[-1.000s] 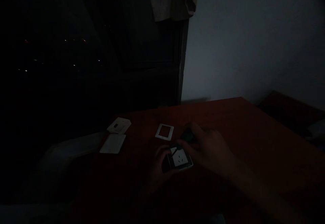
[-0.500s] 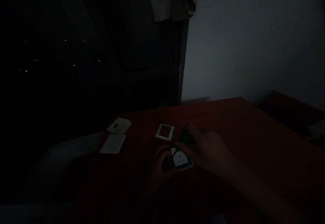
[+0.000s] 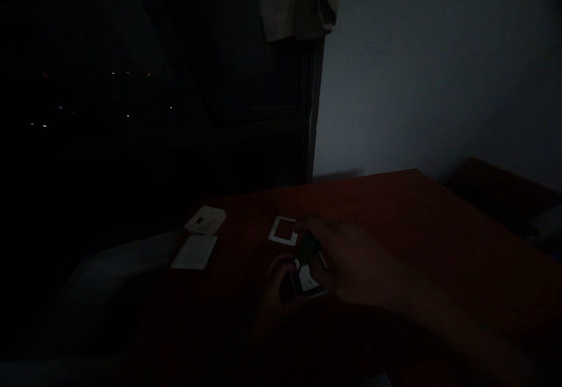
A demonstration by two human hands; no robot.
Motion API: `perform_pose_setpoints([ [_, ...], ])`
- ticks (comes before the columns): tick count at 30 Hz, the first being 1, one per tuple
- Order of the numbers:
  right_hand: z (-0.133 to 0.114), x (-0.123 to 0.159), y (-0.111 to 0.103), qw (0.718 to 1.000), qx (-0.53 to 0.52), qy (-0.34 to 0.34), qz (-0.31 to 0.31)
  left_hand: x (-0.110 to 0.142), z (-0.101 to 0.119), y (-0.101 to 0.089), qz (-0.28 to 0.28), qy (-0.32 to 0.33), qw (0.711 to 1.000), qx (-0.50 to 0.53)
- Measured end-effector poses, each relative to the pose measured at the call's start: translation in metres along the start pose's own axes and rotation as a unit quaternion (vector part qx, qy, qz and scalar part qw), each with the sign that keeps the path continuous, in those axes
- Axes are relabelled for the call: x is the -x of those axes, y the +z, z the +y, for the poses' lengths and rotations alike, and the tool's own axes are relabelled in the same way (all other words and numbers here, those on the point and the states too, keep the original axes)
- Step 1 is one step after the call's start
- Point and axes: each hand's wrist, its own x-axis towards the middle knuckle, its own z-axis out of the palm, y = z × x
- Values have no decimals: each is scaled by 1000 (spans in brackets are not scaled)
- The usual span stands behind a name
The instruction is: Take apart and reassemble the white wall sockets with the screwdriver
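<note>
My left hand [image 3: 274,296] is closed around the left side of a wall socket [image 3: 306,280], which has a white face and a dark surround. My right hand [image 3: 351,258] grips a green-handled screwdriver [image 3: 308,247] over the far part of the socket. Its tip is hidden in the dark, so I cannot tell whether it touches a screw. Part of the socket face lies under my right fingers. Just beyond the hands, a white square frame [image 3: 283,241] lies flat, its right edge partly covered by my right hand.
Left on the reddish table [image 3: 377,199] lie a white plate [image 3: 194,252] and a pale panel [image 3: 212,219] with a small cutout. Behind stand a pale wall [image 3: 417,82] and a dark window with distant lights. Cloth [image 3: 298,6] hangs above. The light is very dim.
My right hand and the screwdriver have shifted left and now cover more of the socket and the frame's edge. My left hand keeps its hold. The picture is darker.
</note>
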Motion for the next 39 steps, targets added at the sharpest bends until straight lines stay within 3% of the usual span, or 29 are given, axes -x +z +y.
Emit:
perform_pose_setpoints([
  [3,0,-5,-1,999,12,-36,-4,1,-1,0,1,2,1000,1],
  [8,-8,-15,-1,991,132,11,-23,3,-8,5,23,-7,999,-22],
  [15,-11,-19,-2,995,90,-12,-46,1,-13,8,21,-4,1000,-14],
  [21,-12,-21,-1,986,164,36,-23,5,-15,6,18,-12,999,-29],
  [27,-10,-20,-1,995,92,-8,-31,2,-14,6,9,7,1000,-11],
  [33,-9,-23,3,981,180,76,-4,2,-4,2,15,5,1000,-19],
  [39,-6,-17,1,996,80,-16,-24,3,-9,4,13,2,1000,-21],
])
